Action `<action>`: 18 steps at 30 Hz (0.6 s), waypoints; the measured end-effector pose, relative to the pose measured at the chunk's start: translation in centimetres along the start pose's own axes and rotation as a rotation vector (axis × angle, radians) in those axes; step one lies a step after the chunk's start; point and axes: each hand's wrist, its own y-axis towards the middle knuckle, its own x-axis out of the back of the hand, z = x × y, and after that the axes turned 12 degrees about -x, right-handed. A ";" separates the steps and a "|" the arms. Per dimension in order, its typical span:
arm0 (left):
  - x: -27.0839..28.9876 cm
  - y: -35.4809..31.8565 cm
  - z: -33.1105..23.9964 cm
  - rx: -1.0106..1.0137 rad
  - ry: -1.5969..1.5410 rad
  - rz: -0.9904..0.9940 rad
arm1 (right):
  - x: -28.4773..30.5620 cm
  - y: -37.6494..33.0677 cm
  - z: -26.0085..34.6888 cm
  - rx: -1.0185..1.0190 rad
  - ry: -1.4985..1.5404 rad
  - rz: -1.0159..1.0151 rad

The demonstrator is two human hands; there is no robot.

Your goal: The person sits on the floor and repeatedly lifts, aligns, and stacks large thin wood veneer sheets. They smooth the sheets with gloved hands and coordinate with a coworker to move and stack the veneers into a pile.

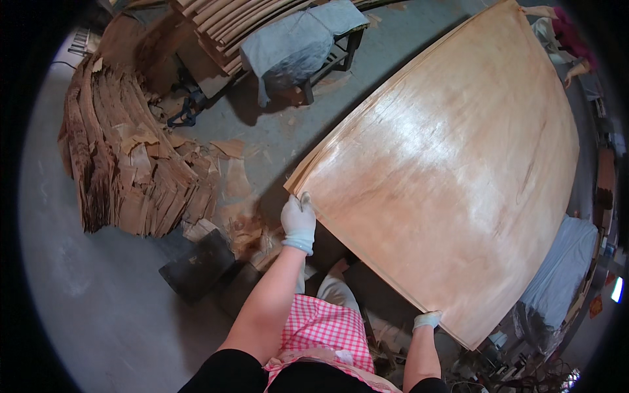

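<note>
A large, glossy, light-brown wood veneer sheet (452, 157) stretches from in front of me to the far right, on top of what look like more layers at its left edge. My left hand (299, 219), in a white glove, is closed on its near left corner, with the thumb on top. Farther right along the same near edge, my gloved right hand (428, 319) grips the sheet; its fingers are mostly hidden beneath. At the far end, another person's hands (576, 72) are by the sheet's edge.
Ragged veneer scraps (124, 157) are piled at the left, with loose pieces on the floor (98, 295). Behind stands a veneer stack (223, 26) beside a cloth-draped stand (301, 39). A dark block (198, 265) lies left of my legs. Grey sheeting (560, 268) covers something at right.
</note>
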 end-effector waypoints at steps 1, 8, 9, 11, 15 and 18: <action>-0.5 0.2 0.0 0.042 -0.069 -0.042 | 0.1 0.6 -0.2 0.012 0.011 -0.006; -3.1 2.7 2.4 0.402 -0.217 -0.056 | -0.5 0.7 -1.1 0.019 0.038 -0.011; -3.4 2.7 4.9 0.407 -0.208 -0.096 | -2.1 -2.2 -1.1 -0.005 0.013 -0.036; -3.7 2.5 5.9 0.501 -0.307 -0.060 | 2.9 6.5 0.3 0.021 -0.068 0.012; -2.2 2.8 3.2 0.392 -0.221 0.014 | -1.6 -9.1 -1.2 -0.188 0.245 0.284; -0.4 1.3 1.5 0.354 -0.322 0.010 | 0.7 -18.5 -0.3 -0.593 -0.636 0.432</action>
